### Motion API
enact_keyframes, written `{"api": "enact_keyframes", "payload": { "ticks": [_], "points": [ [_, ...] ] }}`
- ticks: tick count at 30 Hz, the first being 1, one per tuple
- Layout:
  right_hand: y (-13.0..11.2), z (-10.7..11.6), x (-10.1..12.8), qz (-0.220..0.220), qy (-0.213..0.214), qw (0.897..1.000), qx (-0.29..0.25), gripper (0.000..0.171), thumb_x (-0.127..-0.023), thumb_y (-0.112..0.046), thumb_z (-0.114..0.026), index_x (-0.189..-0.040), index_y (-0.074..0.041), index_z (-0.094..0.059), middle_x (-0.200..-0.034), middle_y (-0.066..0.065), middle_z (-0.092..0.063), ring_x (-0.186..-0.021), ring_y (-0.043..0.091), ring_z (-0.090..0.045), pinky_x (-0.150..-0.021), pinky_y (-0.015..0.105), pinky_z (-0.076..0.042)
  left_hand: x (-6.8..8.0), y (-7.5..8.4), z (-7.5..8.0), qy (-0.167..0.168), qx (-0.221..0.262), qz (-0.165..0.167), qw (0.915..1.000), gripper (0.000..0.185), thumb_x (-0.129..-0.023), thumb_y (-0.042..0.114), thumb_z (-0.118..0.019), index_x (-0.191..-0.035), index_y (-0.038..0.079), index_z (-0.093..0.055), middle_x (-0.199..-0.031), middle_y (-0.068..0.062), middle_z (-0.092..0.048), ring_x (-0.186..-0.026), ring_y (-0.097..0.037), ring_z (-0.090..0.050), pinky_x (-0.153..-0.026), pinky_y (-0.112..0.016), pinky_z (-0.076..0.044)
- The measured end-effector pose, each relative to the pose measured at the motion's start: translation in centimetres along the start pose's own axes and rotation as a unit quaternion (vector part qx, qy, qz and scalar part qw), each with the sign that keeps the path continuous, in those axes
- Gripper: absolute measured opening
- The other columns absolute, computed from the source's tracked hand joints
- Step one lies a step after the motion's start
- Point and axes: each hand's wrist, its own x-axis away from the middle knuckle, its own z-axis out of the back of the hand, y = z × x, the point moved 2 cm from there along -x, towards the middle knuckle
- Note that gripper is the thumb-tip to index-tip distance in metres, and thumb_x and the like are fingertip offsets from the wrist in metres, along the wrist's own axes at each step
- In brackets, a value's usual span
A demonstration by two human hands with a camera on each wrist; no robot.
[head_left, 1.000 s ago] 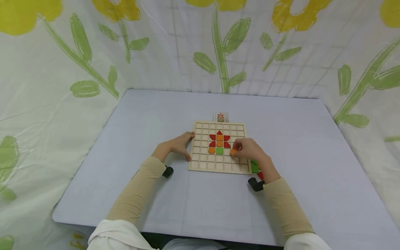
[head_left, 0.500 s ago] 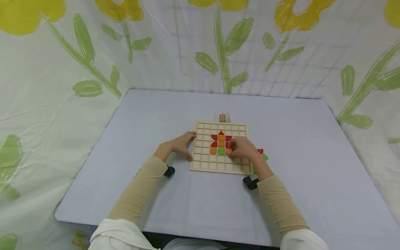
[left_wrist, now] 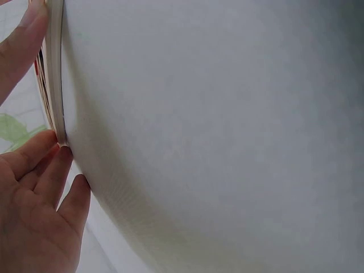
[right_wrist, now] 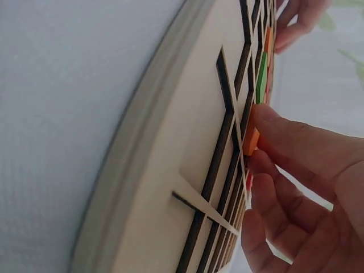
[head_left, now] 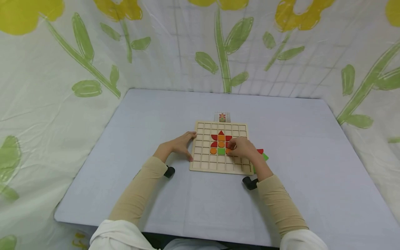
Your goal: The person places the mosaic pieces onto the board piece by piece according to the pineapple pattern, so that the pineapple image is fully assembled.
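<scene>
A square wooden board with a raised grid lies in front of me. My right hand pinches an orange disc between thumb and fingertips, at the cell right of a green square. A second orange disc sits left of that square. Above are an orange square, another orange disc, a red triangle and red petal-shaped pieces, partly hidden by my right hand. My left hand touches the board's left edge with spread fingers and thumb.
A small pattern card lies behind the board's far edge. Loose red and green pieces lie right of the board, partly covered by my right forearm. The white-covered table reaches a flower-painted curtain.
My right hand has moved left with the orange disc, from the board's right part to the cell beside the green square. The left hand stays on the board's edge.
</scene>
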Motion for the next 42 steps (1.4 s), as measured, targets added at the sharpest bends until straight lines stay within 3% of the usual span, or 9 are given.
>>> {"api": "enact_keyframes", "payload": {
  "ticks": [13, 21, 26, 35, 42],
  "points": [
    [-0.1, 0.4, 0.5, 0.006, 0.001, 1.000, 0.003, 0.014, -0.085, -0.015, -0.074, -0.093, -0.004, -0.071, -0.090, 0.007, -0.069, -0.087, 0.025, -0.062, -0.077, 0.039, -0.053, -0.3, 0.0, -0.1, -0.001, -0.001, -0.005, 1.0000, 0.100, -0.073, 0.021, -0.086, -0.148, -0.005, -0.026, -0.160, -0.018, -0.012, -0.147, -0.032, -0.010, -0.119, -0.042, -0.016],
    [0.3, 0.1, 0.5, -0.015, 0.004, 1.000, 0.010, 0.018, -0.086, -0.016, -0.074, -0.098, -0.004, -0.071, -0.094, 0.008, -0.069, -0.089, 0.025, -0.061, -0.079, 0.040, -0.052, -0.3, 0.2, -0.1, -0.003, 0.003, -0.004, 1.0000, 0.101, -0.072, 0.021, -0.086, -0.149, -0.004, -0.025, -0.160, -0.017, -0.011, -0.147, -0.032, -0.010, -0.119, -0.042, -0.016],
    [0.4, 1.1, 1.4, -0.014, 0.017, 1.000, -0.010, 0.021, -0.088, -0.015, -0.072, -0.105, -0.003, -0.071, -0.099, 0.010, -0.069, -0.091, 0.026, -0.062, -0.079, 0.041, -0.052, -0.4, 0.1, -0.2, -0.005, 0.003, -0.005, 1.0000, 0.101, -0.072, 0.021, -0.086, -0.149, -0.004, -0.025, -0.160, -0.017, -0.011, -0.148, -0.031, -0.009, -0.119, -0.042, -0.016],
    [4.8, 4.3, 4.2, -0.048, 0.029, 0.998, -0.036, 0.024, -0.091, -0.009, -0.065, -0.110, 0.004, -0.067, -0.104, 0.019, -0.066, -0.093, 0.033, -0.062, -0.076, 0.042, -0.053, -0.3, 0.1, -0.1, -0.001, 0.004, -0.011, 0.9999, 0.101, -0.072, 0.021, -0.086, -0.148, -0.007, -0.025, -0.159, -0.020, -0.012, -0.147, -0.034, -0.011, -0.119, -0.042, -0.016],
    [8.0, 4.7, 6.5, -0.123, 0.015, 0.991, -0.043, 0.031, -0.085, -0.016, -0.071, -0.106, 0.005, -0.060, -0.103, 0.020, -0.061, -0.095, 0.034, -0.056, -0.083, 0.047, -0.050, -0.3, -0.3, 0.1, -0.002, 0.010, -0.016, 0.9998, 0.101, -0.072, 0.021, -0.086, -0.147, -0.008, -0.025, -0.159, -0.021, -0.011, -0.147, -0.035, -0.011, -0.119, -0.044, -0.016]
  ]
}}
